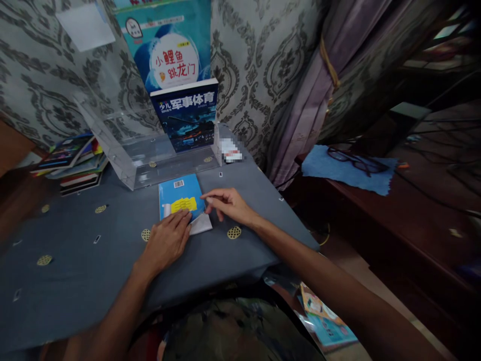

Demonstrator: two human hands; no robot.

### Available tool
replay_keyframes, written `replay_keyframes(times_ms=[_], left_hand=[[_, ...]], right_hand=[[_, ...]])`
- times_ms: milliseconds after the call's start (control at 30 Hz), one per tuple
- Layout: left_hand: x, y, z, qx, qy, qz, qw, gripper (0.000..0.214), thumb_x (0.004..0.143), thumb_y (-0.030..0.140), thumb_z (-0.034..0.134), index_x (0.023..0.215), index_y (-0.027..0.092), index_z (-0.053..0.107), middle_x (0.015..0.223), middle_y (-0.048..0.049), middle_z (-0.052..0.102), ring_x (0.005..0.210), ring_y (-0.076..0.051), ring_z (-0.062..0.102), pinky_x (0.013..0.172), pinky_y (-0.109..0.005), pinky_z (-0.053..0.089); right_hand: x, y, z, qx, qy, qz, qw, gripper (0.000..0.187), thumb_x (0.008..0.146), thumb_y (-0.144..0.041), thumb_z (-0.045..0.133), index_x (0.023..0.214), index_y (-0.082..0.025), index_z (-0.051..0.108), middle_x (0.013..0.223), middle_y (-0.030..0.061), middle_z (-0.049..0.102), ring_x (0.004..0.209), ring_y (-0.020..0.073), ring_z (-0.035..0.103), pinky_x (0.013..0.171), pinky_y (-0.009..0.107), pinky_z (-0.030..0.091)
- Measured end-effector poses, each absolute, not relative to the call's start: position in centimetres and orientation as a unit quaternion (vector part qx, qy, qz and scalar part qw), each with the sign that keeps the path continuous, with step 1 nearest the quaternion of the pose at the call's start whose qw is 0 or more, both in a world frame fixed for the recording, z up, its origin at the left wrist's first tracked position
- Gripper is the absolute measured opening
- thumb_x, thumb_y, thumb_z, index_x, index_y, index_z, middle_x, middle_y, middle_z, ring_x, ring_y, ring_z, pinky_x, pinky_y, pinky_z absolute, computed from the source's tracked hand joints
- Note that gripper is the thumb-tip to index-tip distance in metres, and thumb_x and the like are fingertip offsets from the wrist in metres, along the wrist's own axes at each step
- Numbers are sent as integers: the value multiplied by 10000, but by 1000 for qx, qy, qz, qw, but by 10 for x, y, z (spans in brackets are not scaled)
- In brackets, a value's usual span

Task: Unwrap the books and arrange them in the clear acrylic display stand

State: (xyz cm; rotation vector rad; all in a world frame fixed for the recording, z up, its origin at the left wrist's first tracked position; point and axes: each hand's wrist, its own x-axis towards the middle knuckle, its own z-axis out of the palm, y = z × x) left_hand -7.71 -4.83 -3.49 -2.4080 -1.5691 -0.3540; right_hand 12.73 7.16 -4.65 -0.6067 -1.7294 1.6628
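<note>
Pressing on a small light-blue paperback book [180, 193], our left hand [167, 243] lies flat and fully open, palm down over the book's near edge, with nothing clasped in it. The book lies flat on the grey cloth-covered bench [93, 260], back cover up, its barcode at the far end and a yellow patch just past our fingers. It sits just in front of a clear acrylic book stand [124, 150].

Our right hand [227, 204] rests at the book's right edge, half open with the fingers bent. Its fingertips touch that edge, just above a white paper leaf [201, 225] that sticks out from under the book's near right corner. We cannot tell whether the thumb pinches anything.

In the stand, 2 books are upright: a dark-blue hardcover book with white lettering [186, 118] in front, and a taller teal picture book [169, 50] behind it. A stack of colourful thin books [73, 163] lies on the bench's far left. To the right, well apart, a blue cloth [338, 170] on a dark wooden sideboard [394, 215] carries a pair of dark-framed glasses [353, 159]. Below the bench's near right edge, a few bright thin booklets [326, 321] lie on the floor.
</note>
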Motion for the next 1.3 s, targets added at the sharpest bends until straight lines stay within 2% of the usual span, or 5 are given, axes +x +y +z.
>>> replay_keyframes(times_ms=[100, 300, 600, 900, 1300], left_hand=[[-78, -49, -35, -823, -545, -119, 110, 426, 1046, 310, 326, 1273, 130, 639, 1293, -139, 683, 1173, -265, 657, 958, -440, 579], [-77, -50, -35, -822, -546, -118, 109, 422, 1039, 306, 339, 1283, 135, 637, 1289, -147, 684, 1179, -268, 654, 953, -435, 580], [-76, -50, -35, -819, -553, -118, 94, 422, 1035, 307, 344, 1283, 132, 638, 1299, -156, 676, 1193, -286, 641, 939, -449, 579], [-75, -51, -34, -823, -544, -115, 114, 407, 1030, 302, 362, 1264, 125, 645, 1281, -157, 685, 1178, -287, 653, 919, -443, 592], [-76, -51, -34, -824, -547, -113, 95, 423, 1031, 306, 351, 1289, 128, 636, 1304, -163, 671, 1203, -291, 638, 960, -469, 578]], right_hand=[[128, 72, -44, -224, -652, 643, 333, 349, 899, -417, 623, 1096, -146, 721, 776, 27, 731, 417, 49, 525, 436, 195, 421], [127, 72, -45, -245, -674, 628, 304, 325, 883, -410, 641, 1024, -133, 737, 663, -3, 683, 418, 53, 509, 419, 186, 403], [129, 72, -44, -218, -647, 649, 336, 379, 887, -456, 641, 1090, -150, 736, 760, 21, 730, 420, 52, 512, 435, 199, 413], [128, 71, -44, -233, -661, 641, 312, 317, 896, -403, 633, 1043, -148, 750, 697, -1, 697, 412, 45, 508, 417, 190, 385], [128, 72, -45, -239, -681, 624, 299, 358, 899, -438, 622, 1054, -141, 749, 670, 0, 688, 416, 51, 505, 423, 188, 393]])
